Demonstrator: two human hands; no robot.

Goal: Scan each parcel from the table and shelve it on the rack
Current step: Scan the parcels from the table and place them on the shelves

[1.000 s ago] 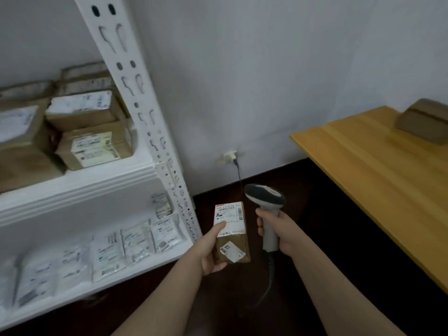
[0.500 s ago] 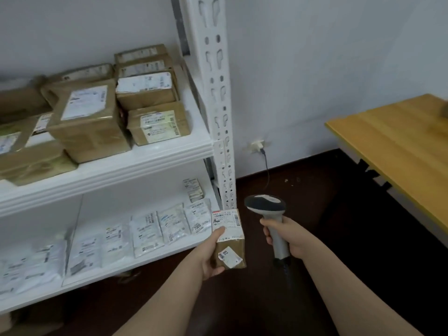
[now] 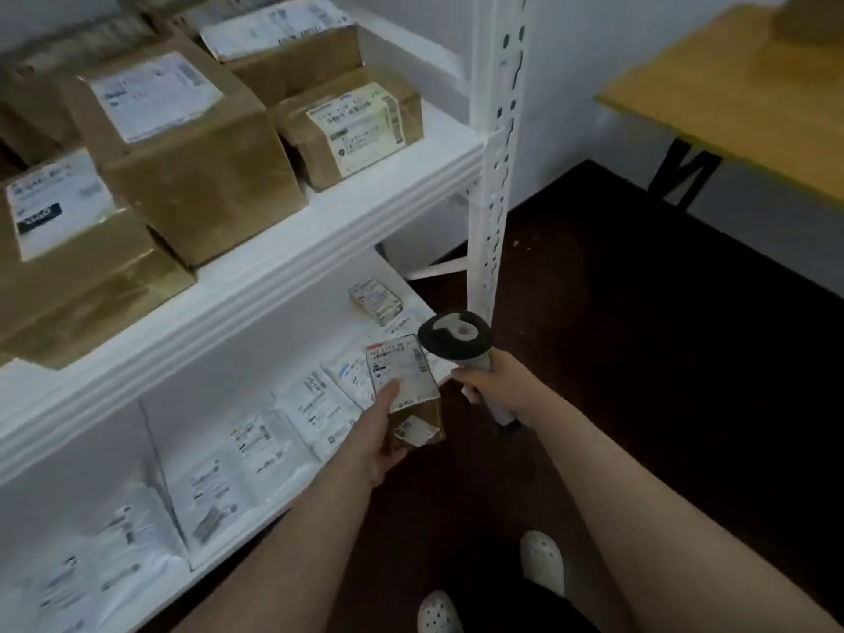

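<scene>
- My left hand [image 3: 379, 434] grips the small brown parcel [image 3: 406, 395], center frame, held off the rack [image 3: 292, 262].
- My right hand [image 3: 491, 386] clasps the scanner [image 3: 454, 338] handle just right of it.

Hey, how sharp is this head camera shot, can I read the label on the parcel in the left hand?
Head view: motion-blurred throughout, worst on the lower-shelf mailers; the parcel in the left hand shows barcode smudges, no readable text; the dark floor hides detail.
</scene>
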